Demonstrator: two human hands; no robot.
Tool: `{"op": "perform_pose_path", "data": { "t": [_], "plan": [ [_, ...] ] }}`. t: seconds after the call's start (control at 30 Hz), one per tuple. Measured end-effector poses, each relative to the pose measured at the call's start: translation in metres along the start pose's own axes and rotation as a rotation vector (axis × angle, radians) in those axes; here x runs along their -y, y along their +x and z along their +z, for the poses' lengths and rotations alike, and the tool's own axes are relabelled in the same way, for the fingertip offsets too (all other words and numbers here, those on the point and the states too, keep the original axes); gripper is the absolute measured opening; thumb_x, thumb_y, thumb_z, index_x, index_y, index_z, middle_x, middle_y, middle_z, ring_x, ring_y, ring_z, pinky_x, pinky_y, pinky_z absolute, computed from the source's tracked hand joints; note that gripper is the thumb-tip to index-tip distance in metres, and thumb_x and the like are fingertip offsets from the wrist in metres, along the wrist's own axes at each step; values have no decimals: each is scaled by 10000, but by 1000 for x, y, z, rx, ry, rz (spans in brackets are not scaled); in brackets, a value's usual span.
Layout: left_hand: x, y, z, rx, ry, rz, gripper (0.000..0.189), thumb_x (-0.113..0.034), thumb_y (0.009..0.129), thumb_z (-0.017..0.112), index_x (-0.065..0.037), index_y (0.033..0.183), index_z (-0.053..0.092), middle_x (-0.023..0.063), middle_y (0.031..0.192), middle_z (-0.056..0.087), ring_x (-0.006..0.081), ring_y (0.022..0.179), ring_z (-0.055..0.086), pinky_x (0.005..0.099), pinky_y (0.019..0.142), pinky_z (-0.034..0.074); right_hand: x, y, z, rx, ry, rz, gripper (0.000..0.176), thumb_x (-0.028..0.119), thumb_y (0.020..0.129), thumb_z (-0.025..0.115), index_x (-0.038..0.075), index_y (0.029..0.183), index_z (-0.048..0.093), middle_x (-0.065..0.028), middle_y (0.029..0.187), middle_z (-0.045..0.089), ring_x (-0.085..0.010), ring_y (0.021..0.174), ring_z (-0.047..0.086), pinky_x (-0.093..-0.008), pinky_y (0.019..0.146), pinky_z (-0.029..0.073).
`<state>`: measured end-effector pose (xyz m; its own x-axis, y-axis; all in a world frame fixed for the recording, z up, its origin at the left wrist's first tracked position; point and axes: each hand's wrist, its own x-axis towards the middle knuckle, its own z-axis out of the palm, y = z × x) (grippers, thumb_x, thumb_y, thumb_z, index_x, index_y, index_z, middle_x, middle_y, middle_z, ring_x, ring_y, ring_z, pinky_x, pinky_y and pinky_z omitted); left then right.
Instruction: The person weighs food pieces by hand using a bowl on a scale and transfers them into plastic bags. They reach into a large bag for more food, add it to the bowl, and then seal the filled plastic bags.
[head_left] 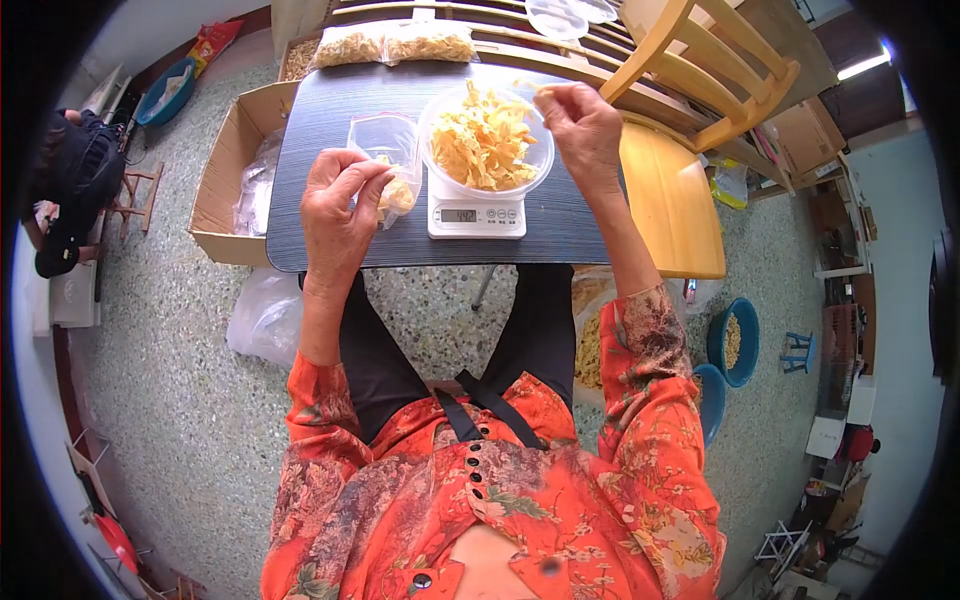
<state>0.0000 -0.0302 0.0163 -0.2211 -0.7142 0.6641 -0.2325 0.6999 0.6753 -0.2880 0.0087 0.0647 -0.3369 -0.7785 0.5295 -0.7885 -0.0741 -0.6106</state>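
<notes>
A round clear plastic bowl [545, 160] heaped with pale yellow dried flakes [483, 140] rests on a white digital scale [477, 222] with a lit display. Beside it is a small clear zip bag [385, 135] with some flakes in its lower part. My left hand [340, 208] is closed, thumb and fingers pinching at the bag. Over the bowl's right rim, my right hand [583, 130] is closed in a pinch; a pale flake seems to stick out at its fingertips, partly hidden.
Filled bags [395, 44] lie along the far edge of the dark table [320, 120]. An open cardboard box [222, 185] stands at left, a wooden chair [665, 215] at right. Blue basins [735, 342] sit on the floor. A person in dark clothes [85, 165] is at far left.
</notes>
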Motion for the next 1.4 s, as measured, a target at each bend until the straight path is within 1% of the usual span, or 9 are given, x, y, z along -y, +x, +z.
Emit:
{"op": "perform_pose_path", "data": {
  "t": [0.1,0.33,0.47,0.53,0.87,0.97,1.1,1.3,1.4],
  "plan": [
    [1,0,1,6,10,5,125,-16,803,776,-18,922,739,70,903,618,194,819,622,311,702,512,-13,-6,4,214,-60,19,223,156,918,726,9,1085,721,-37,752,702,-67,661,628,-224,601,521],
    [-1,1,1,11,7,-9,124,-11,802,774,-22,920,736,67,898,613,195,826,618,314,713,511,4,-5,-8,349,-81,37,371,215,889,722,70,1229,688,-106,1045,715,-103,743,615,-281,675,544],
    [1,1,3,16,11,-17,128,-12,799,775,-26,919,735,69,899,616,199,829,617,318,716,511,7,-9,-5,371,-95,-32,448,280,845,767,90,1242,683,-93,1005,699,-132,731,616,-310,676,542],
    [-1,0,4,21,9,-13,127,-12,798,775,-26,918,734,70,898,617,201,829,618,319,715,511,14,-15,-3,234,-322,-308,439,294,819,794,85,1193,696,-84,919,667,-167,717,630,-329,671,546],
    [-2,1,3,3,27,13,128,-8,791,773,-25,914,742,76,894,617,211,839,616,325,713,512,1,-14,6,169,-296,-326,250,168,828,790,47,1036,723,-86,847,682,-189,649,651,-312,642,550],
    [-4,2,2,8,22,1,126,-9,792,773,-24,913,742,77,889,616,211,837,615,326,717,510,5,-11,-1,118,-116,-245,199,110,837,782,41,1016,729,-61,821,707,-131,653,647,-270,618,537],
    [-3,2,3,9,15,-1,127,-15,790,777,-24,911,743,77,886,616,208,837,614,325,722,508,2,-6,-7,48,239,146,132,108,847,779,15,922,721,-52,803,712,-85,646,621,-218,559,501],
    [-3,2,5,13,16,-5,115,-26,781,788,-40,890,754,72,905,619,212,831,612,323,728,509,-9,0,-8,75,1264,910,157,112,928,708,-8,1013,655,-61,851,666,-46,638,547,-163,460,359],
    [2,2,7,19,19,-19,122,-33,771,794,-49,887,760,69,929,623,214,850,610,331,732,513,-5,-4,-7,174,1253,706,160,59,876,748,-8,984,651,-74,823,678,-62,639,563,-174,480,395]
  ]
}}
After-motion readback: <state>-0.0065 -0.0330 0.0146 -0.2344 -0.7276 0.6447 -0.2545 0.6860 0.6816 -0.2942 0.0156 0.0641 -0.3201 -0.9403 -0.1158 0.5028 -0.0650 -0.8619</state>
